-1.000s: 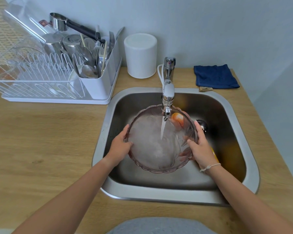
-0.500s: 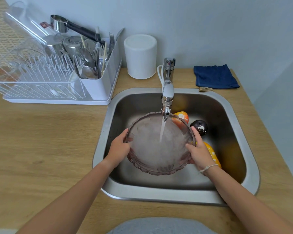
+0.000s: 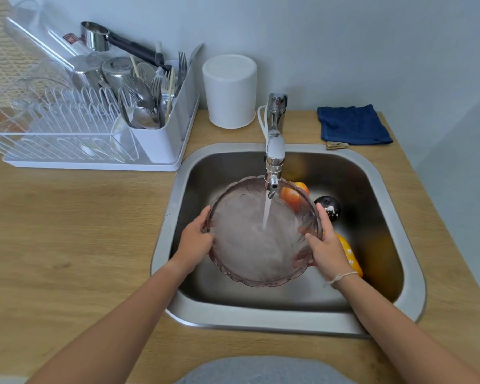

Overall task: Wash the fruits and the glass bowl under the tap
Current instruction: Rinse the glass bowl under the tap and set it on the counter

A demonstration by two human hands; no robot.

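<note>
Sink station, bowl under running water

Surface: I log a wooden countertop (image 3: 75,239) with a steel sink (image 3: 399,217) set into it, against a pale blue-grey wall.

Left of sink: white dish rack (image 3: 67,139) with a cutlery holder (image 3: 155,139) full of spoons and forks; a steel measuring cup (image 3: 94,36) with a black handle rests on top.

Behind sink: white cylindrical container (image 3: 230,90) beside the tap (image 3: 275,145); folded blue cloth (image 3: 352,124) at far right.

Task items: glass bowl (image 3: 261,245), pinkish with a scalloped rim, held over the basin with water from the tap streaming into its middle. Left hand (image 3: 196,241) clasps the left rim; right hand (image 3: 326,246) clasps the right rim, thumb up along the edge. An orange-red fruit (image 3: 293,196) shows through and just past the far rim, a dark round fruit (image 3: 329,206) lies right of it, and a yellow fruit (image 3: 349,254) sits behind the right hand, all in the basin.

Change noted: against the frame half a second back, the bowl sits much as it did, both hands in the same grasp. A second back it covered more of the fruits and hid the yellow one almost entirely.
</note>
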